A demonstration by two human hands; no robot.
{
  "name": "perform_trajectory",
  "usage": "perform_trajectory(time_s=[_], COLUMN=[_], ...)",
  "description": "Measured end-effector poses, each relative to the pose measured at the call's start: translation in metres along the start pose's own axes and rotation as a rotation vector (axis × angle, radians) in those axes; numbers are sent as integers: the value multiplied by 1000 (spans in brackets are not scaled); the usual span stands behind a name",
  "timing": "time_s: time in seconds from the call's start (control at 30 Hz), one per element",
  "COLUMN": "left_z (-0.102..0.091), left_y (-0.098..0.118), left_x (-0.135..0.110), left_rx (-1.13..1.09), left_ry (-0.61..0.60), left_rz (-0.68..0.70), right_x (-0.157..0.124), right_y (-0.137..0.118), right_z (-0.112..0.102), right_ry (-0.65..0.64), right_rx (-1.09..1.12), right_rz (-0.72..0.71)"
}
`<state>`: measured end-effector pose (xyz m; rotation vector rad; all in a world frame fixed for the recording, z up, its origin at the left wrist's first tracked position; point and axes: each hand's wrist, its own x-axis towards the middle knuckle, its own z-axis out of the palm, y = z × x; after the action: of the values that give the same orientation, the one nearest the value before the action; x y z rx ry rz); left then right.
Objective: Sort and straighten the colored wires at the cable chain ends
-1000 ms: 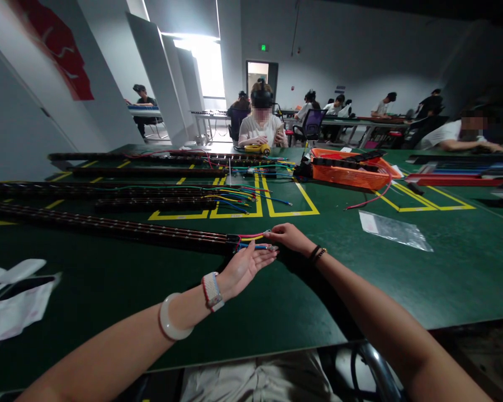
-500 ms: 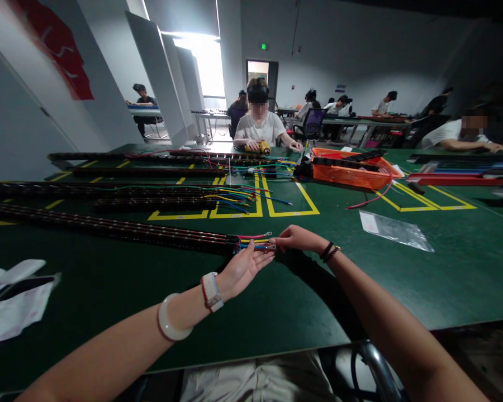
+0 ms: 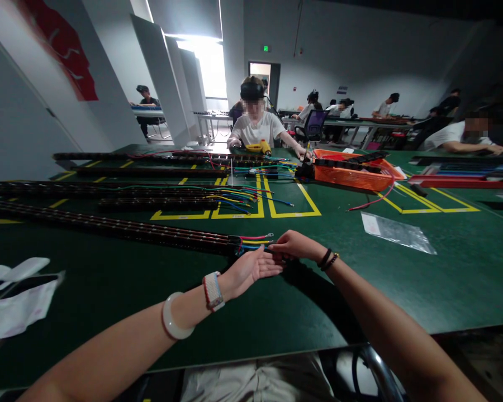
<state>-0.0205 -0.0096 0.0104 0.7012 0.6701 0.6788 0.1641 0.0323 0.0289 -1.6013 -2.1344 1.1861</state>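
A long dark bundle of tubular lengths (image 3: 184, 234) lies across the near side of the table. From its right end come a red wire (image 3: 255, 237), a yellow wire (image 3: 254, 242) and a blue wire (image 3: 248, 247); the red one ends in a ring terminal. My left hand (image 3: 257, 267) is open, palm up with fingers stretched out, just below the wires, its thumb against the blue one. Fingertips of my right hand (image 3: 293, 244) are pinched together over the left fingers, at the blue wire's end. That end is mostly hidden between the hands.
More dark bundles with coloured wires (image 3: 235, 204) lie farther back. An orange basket (image 3: 352, 176) and a clear plastic bag (image 3: 396, 231) are to the right. White packaging (image 3: 20, 304) sits at the left. Across the table, a person is near a yellow tool (image 3: 260, 147).
My left hand has shifted slightly right, its fingers flattening out under my right hand. The blue wire's terminal, visible before, is now covered. The person opposite has moved a hand off the yellow tool.
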Motion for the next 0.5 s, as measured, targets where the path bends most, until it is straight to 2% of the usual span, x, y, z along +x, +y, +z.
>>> perform_trajectory(time_s=[0.17, 0.27, 0.37, 0.43, 0.5], left_z=[6, 5, 4, 6, 8], left_y=[-3, -4, -3, -2, -1], left_x=[-5, -7, -7, -8, -8], left_rx=[315, 346, 328, 325, 327], left_ry=[-63, -130, -138, -139, -139], left_rz=[41, 58, 68, 65, 61], right_x=[1, 1, 2, 3, 6], right_y=[1, 4, 7, 10, 11], right_z=[7, 6, -3, -9, -11], right_ry=[38, 48, 74, 147, 288], right_rx=[-112, -120, -96, -76, -76], right_rz=[57, 65, 33, -22, -97])
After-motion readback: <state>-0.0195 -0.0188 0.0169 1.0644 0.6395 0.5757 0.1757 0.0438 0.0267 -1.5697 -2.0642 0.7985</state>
